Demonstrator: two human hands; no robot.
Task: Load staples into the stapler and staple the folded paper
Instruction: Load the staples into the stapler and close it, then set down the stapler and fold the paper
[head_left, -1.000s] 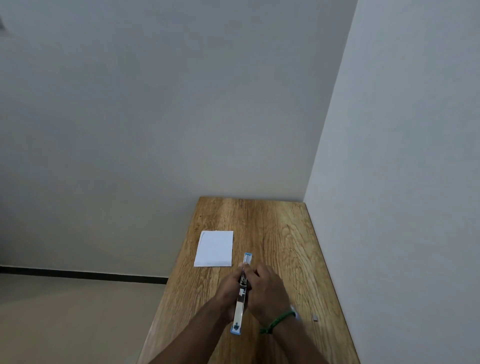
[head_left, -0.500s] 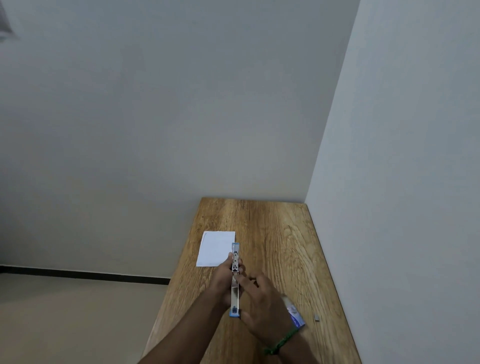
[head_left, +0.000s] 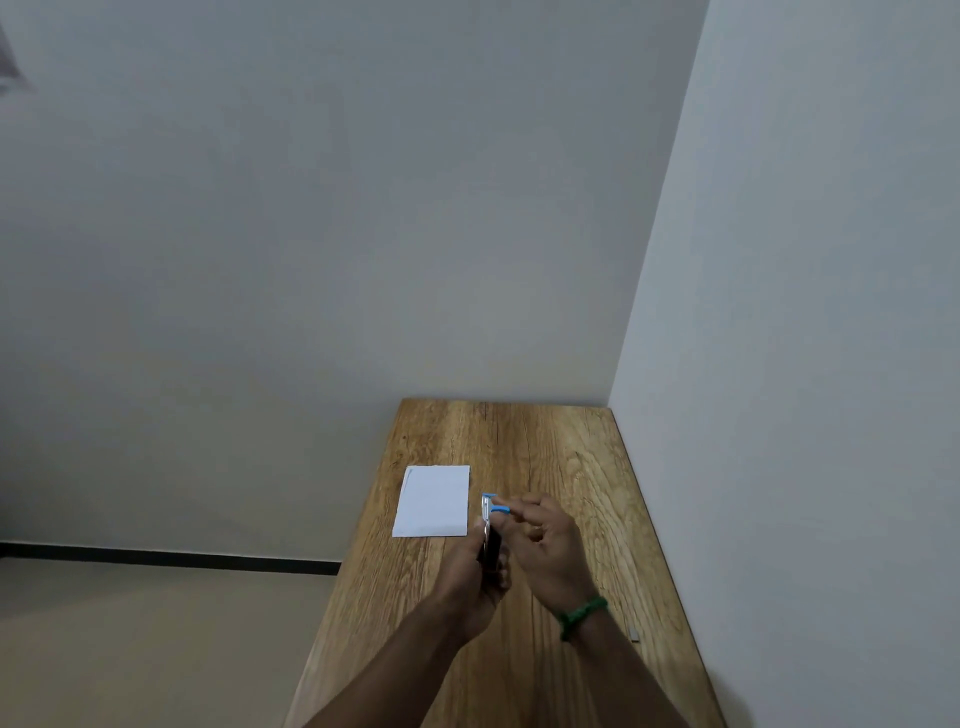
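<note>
Room: a wooden table (head_left: 561, 452) stands in a corner of pale walls.
Folded paper (head_left: 432, 501): white, flat on the table's left side, beyond the hands.
Stapler (head_left: 490, 530): held above the table just right of the paper, blue tip pointing away.
Left hand (head_left: 480, 571): wrapped around the stapler's body.
Right hand (head_left: 545, 540): fingertips pinched on the blue far end; green wristband (head_left: 582, 617) on the wrist.
Small grey piece (head_left: 634, 634): lies near the table's right edge; too small to identify.
</note>
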